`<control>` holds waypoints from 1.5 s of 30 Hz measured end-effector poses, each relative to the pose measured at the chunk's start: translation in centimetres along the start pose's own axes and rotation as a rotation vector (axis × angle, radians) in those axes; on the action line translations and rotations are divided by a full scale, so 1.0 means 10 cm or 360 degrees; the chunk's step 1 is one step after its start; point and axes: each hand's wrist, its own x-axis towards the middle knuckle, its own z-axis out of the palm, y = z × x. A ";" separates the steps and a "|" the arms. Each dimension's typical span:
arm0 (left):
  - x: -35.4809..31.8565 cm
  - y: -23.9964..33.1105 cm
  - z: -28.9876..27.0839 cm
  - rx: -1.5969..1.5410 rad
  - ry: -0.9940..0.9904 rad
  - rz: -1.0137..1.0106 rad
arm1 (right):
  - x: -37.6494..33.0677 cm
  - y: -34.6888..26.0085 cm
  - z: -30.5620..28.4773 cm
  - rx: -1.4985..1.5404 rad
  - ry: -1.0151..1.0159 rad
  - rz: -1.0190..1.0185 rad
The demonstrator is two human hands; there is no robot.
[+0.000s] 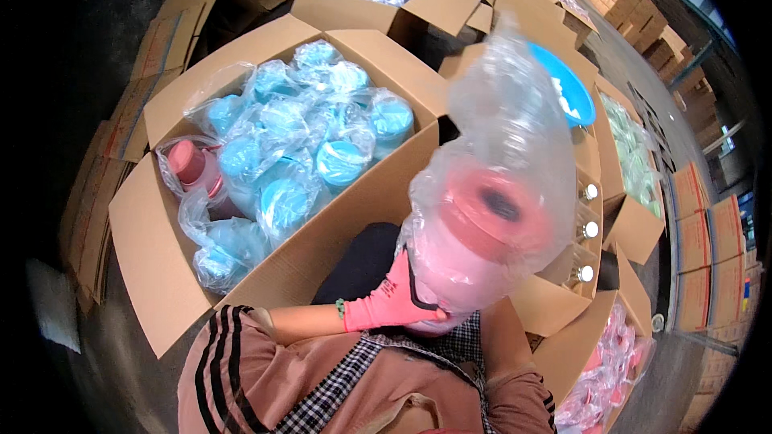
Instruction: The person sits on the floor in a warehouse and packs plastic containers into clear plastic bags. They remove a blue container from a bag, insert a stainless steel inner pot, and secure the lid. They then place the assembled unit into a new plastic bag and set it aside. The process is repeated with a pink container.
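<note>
My left hand (394,297), in a pink glove, grips the lower side of a pink plastic jug (470,261) with a darker pink lid. A clear plastic bag (507,104) surrounds the jug and stands up loosely above it, blurred. The jug is tilted in front of my body. My right forearm (505,341) rises behind it, but the right hand is hidden by the jug. At the left, an open carton (338,221) holds several bagged jugs with blue lids (285,201). One bagged pink jug (189,162) sits at that carton's left side.
To the right stand clear bottles with white caps (591,229) in a carton, below a blue basin (585,104) with small white pieces. Another open carton (631,289) at lower right holds bagged pink items. Flattened cardboard (133,124) lies left; stacked cartons (696,249) stand far right.
</note>
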 end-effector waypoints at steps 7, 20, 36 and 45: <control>0.09 0.05 -0.13 -0.0125 0.0123 0.0118 | -0.20 -0.10 0.11 0.1085 -0.0079 0.0216; 0.06 -0.40 -1.00 -0.1989 -0.0110 -0.1066 | -0.92 -0.73 0.38 -0.0265 0.0542 -0.0773; -0.33 0.51 -0.88 -0.0174 -0.0163 -0.0136 | -1.15 -0.72 0.04 -0.0483 0.0538 -0.0778; -1.11 -0.14 -3.11 0.2187 0.0632 -0.1237 | -1.29 -1.45 -0.42 0.1111 0.0479 -0.0783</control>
